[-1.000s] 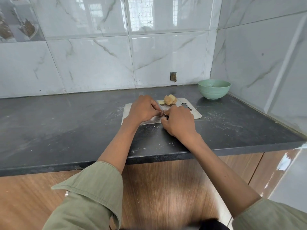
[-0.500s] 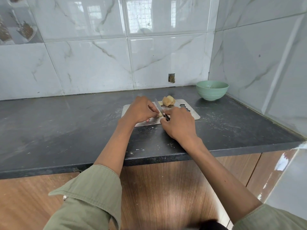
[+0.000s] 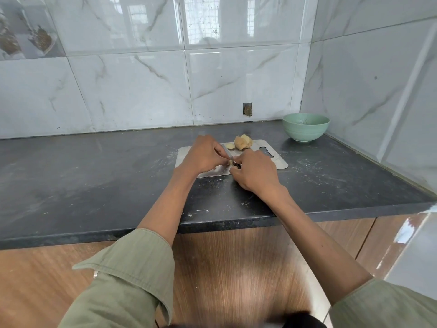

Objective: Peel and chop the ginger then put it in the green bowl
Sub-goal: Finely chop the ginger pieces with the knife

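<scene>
A steel cutting board (image 3: pixel 279 162) lies on the dark counter. My left hand (image 3: pixel 203 155) pinches a small pale piece of ginger (image 3: pixel 229 162) down on the board. My right hand (image 3: pixel 254 172) grips a knife (image 3: pixel 227 151) by its dark handle, and the blade points away across the ginger piece. A larger peeled ginger lump (image 3: pixel 243 142) and a loose slice (image 3: pixel 230 146) sit at the board's far edge. The green bowl (image 3: pixel 305 126) stands in the back right corner, apart from both hands.
The black counter (image 3: pixel 94 174) runs left with crumbs and scuff marks near its front edge. Marble-look tiled walls close the back and the right side. Wooden cabinet fronts (image 3: pixel 224 268) are below the counter.
The knife blade has shifted slightly along the ginger piece between my hands. The view has tilted a little. Both hands stay at the same spot on the board.
</scene>
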The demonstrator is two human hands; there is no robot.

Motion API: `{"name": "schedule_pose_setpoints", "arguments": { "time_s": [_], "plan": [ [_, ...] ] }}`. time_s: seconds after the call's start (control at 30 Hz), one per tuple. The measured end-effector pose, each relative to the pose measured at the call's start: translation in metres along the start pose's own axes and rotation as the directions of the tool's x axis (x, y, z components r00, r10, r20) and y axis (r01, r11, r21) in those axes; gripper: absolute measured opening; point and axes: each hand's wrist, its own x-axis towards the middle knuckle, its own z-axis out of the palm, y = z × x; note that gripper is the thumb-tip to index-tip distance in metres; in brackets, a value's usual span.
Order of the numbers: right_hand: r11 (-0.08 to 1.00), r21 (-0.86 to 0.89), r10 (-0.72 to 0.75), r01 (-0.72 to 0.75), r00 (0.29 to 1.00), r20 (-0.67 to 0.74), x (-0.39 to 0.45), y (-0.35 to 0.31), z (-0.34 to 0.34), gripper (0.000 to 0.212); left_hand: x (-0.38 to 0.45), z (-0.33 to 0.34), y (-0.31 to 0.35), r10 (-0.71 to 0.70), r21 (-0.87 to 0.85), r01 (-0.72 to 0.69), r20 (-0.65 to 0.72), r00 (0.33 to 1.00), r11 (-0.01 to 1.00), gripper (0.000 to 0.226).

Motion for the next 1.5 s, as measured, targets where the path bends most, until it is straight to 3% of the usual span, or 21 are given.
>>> {"name": "schedule_pose_setpoints", "arguments": {
  "time_s": [0.33,0.5,0.9,1.1,1.5],
  "plan": [
    [1.000,-0.004,0.016,-0.017,0.995,-0.094,-0.008,0.004,0.007,0.021,-0.001,-0.001,0.000,-0.029,-0.057,0.029,-0.004,1.000,0.998,0.011],
    [1.000,0.010,0.014,-0.012,0.991,-0.133,-0.008,0.002,0.006,0.022,0.000,-0.001,-0.003,-0.030,-0.001,0.030,-0.023,0.999,1.000,0.015],
    [1.000,-0.007,0.001,-0.001,0.994,-0.109,-0.009,0.001,0.006,0.022,0.002,0.001,-0.003,-0.064,0.030,0.065,-0.026,0.998,0.997,0.019],
    [1.000,-0.004,-0.016,0.015,0.990,-0.140,-0.010,0.002,0.004,0.019,0.001,0.001,-0.001,-0.060,0.043,0.061,-0.035,0.998,0.997,0.009],
    [0.999,-0.035,-0.024,0.021,0.996,-0.080,-0.006,0.003,0.006,0.019,0.001,0.001,0.000,-0.054,0.056,0.055,-0.030,0.998,0.997,0.017]
  ]
}}
